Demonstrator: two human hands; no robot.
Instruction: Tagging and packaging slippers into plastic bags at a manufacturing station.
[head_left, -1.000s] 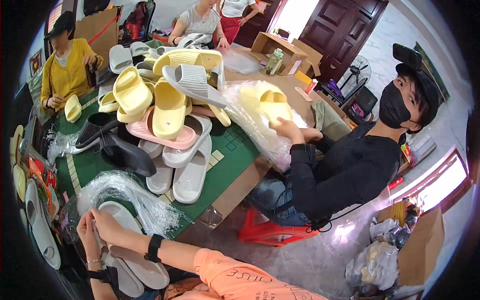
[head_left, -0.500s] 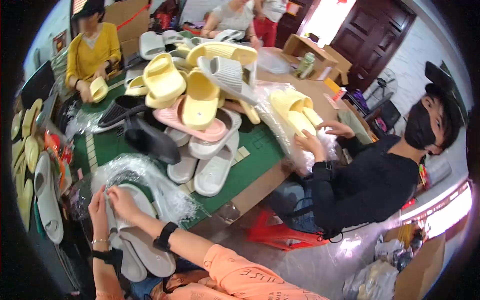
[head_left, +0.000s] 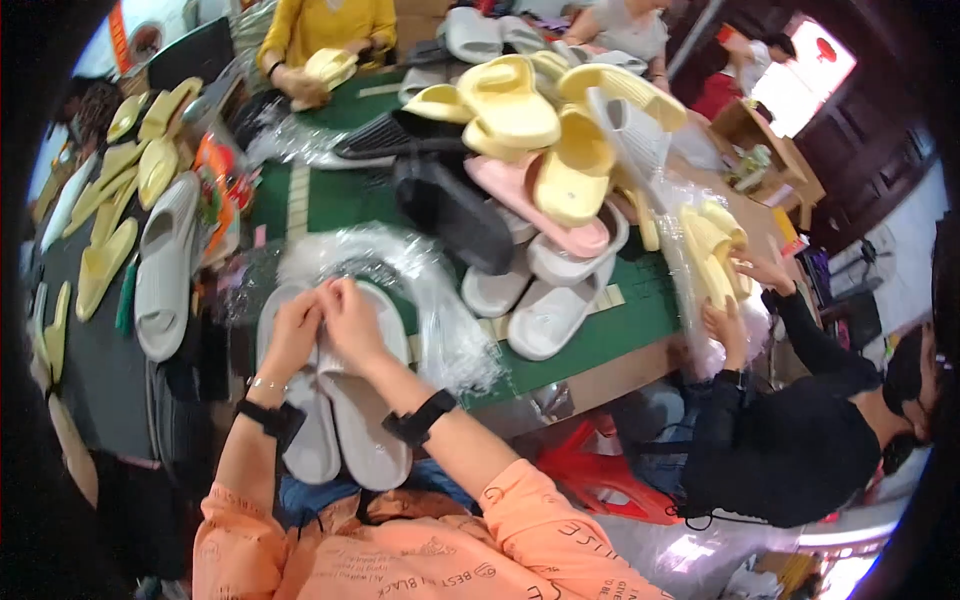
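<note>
Pair of grey slide sandals (head_left: 350,420), side by side, near table edge

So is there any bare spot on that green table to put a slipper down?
Yes: bare green table lies between the black slipper and the orange packets. The slipper heap is crowded, and both hands, left hand and right hand, rest on grey slippers.

1. A bare strip of green mat (head_left: 345,200) lies open beyond the plastic wrap (head_left: 400,265).
2. The slipper pile (head_left: 540,170) blocks the far right.
3. Grey and yellow slippers (head_left: 165,260) crowd the left side.
4. A co-worker's hands (head_left: 725,325) fill the right edge.
</note>
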